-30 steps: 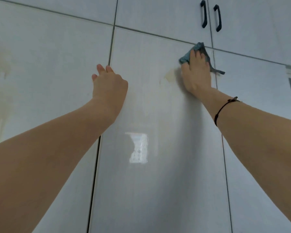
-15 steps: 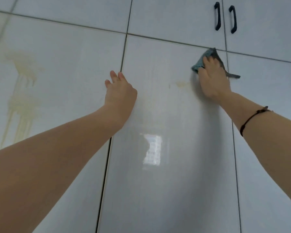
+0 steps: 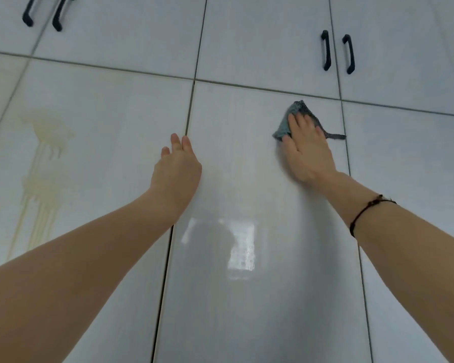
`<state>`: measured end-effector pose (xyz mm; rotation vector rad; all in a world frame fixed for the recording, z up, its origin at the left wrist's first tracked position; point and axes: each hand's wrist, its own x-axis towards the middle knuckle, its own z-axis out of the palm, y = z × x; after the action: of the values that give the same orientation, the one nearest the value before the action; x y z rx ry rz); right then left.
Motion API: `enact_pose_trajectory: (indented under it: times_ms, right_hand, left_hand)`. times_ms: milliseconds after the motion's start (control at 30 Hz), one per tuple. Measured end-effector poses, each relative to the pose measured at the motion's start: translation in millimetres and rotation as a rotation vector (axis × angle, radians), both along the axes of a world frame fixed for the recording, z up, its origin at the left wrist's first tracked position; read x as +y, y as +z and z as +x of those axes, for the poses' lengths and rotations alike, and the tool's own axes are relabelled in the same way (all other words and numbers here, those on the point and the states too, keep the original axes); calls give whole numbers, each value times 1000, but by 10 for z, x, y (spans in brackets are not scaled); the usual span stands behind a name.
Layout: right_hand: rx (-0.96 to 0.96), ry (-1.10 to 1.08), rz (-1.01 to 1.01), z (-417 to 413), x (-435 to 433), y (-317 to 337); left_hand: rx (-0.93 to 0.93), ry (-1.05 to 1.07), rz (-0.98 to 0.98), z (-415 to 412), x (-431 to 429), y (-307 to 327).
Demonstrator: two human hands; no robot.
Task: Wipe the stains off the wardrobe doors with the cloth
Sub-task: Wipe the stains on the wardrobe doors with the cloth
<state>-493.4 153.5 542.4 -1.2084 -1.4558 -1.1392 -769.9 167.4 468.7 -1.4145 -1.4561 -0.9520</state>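
Note:
My right hand (image 3: 306, 150) presses a grey-blue cloth (image 3: 296, 119) flat against the upper right part of the middle white wardrobe door (image 3: 247, 297). Most of the cloth is under my palm and fingers; one corner sticks out to the right. My left hand (image 3: 177, 171) rests flat and empty on the gap between the middle door and the left door (image 3: 110, 121). A faint pale smear (image 3: 249, 174) shows between my hands. A large yellowish drip stain (image 3: 41, 166) runs down the left door.
Above the tall doors is a row of smaller upper doors with two pairs of black handles, one pair (image 3: 337, 52) up right, another pair (image 3: 43, 13) up left. A window reflection (image 3: 233, 244) shines on the middle door.
The view has swung up and left, bringing the big drip stain and a second handle pair into sight. The small yellow spot left of the cloth has faded to a faint smear.

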Motion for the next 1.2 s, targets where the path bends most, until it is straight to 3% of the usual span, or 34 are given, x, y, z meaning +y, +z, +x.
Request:
enact_pose_trajectory:
  times_ms: [67, 133, 267, 333, 433, 567, 667, 733, 867, 1100, 1200]
  right_hand:
    - [46, -15, 22, -148, 79, 38]
    - [-71, 7, 15, -387, 138, -209]
    - [-682, 85, -133, -565, 31, -1522]
    - [-844, 134, -233, -454, -17, -1986]
    - [-822, 125, -212, -283, 44, -1548]
    - [-255, 81, -62, -420, 46, -150]
    - [-87, 49, -6, -724, 92, 463]
    - [-134, 59, -7, -1054, 130, 524]
    - [-491, 115, -74, -1573, 241, -27]
    - [-1011, 131, -231, -1140, 67, -1431]
    - [-1030, 186, -234, -1176, 125, -1222]
  left_hand:
    - [3, 18, 7, -8, 5, 12]
    - [7, 50, -2, -15, -6, 17]
    - [59, 91, -10, -25, -97, 58]
    - [134, 134, -5, -67, -142, 29]
    - [225, 208, -37, -135, -228, 9]
    - [271, 205, -114, -248, -365, 123]
    - [309, 232, -186, -333, -385, 284]
    - [342, 226, -242, -362, -443, 383]
    - [324, 157, -374, -463, -558, 463]
    - [268, -78, -505, -717, -519, 254]
    - [221, -120, -473, -736, -495, 224]
